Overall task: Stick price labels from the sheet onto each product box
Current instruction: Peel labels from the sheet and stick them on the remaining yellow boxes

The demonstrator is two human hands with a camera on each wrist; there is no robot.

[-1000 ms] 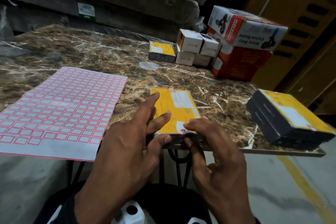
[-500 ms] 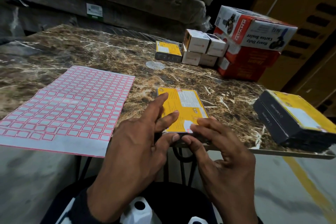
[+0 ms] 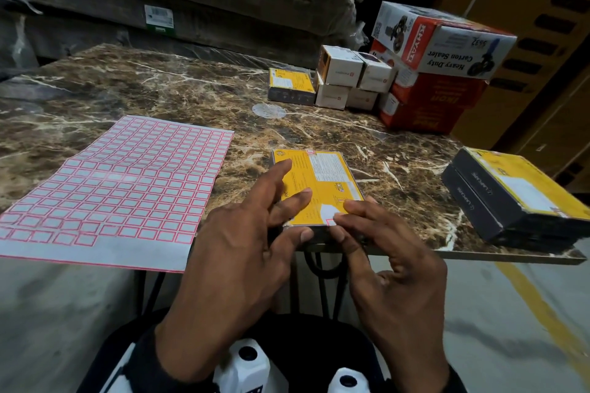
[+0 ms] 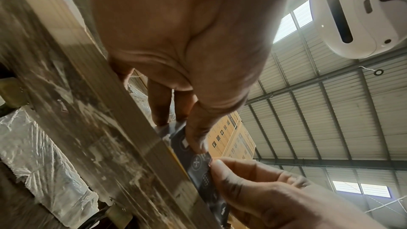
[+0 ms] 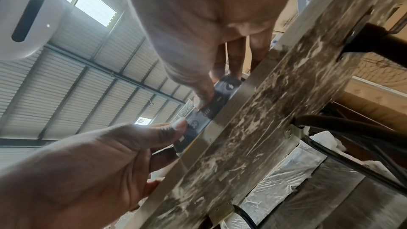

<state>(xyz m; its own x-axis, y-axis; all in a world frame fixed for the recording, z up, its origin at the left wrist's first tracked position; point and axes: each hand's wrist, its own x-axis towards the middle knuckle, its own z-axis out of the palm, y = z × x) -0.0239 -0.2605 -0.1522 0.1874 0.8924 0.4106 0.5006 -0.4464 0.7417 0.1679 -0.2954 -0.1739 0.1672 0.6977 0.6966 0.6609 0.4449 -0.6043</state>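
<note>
A flat yellow box (image 3: 319, 182) lies at the near edge of the marble table (image 3: 159, 89). My left hand (image 3: 300, 214) rests straight fingers on its top, with the thumb against its dark front side (image 4: 198, 163). My right hand (image 3: 335, 227) pinches a small red-bordered price label (image 3: 330, 221) at the box's near right corner, index finger on top and thumb at the front edge. The red-and-white label sheet (image 3: 121, 182) lies flat to the left, overhanging the table edge. In the right wrist view both thumbs touch the box's side (image 5: 198, 124).
Two dark boxes with yellow tops (image 3: 517, 198) are stacked at the right edge. At the back stand another yellow box (image 3: 290, 86), small white boxes (image 3: 351, 80) and red and white cartons (image 3: 440, 41). A round clear sticker (image 3: 269, 110) lies mid-table.
Both hands stay on the yellow box. The right fingertips have shifted slightly at the near right corner, and the label's red border now shows beside the index finger.
</note>
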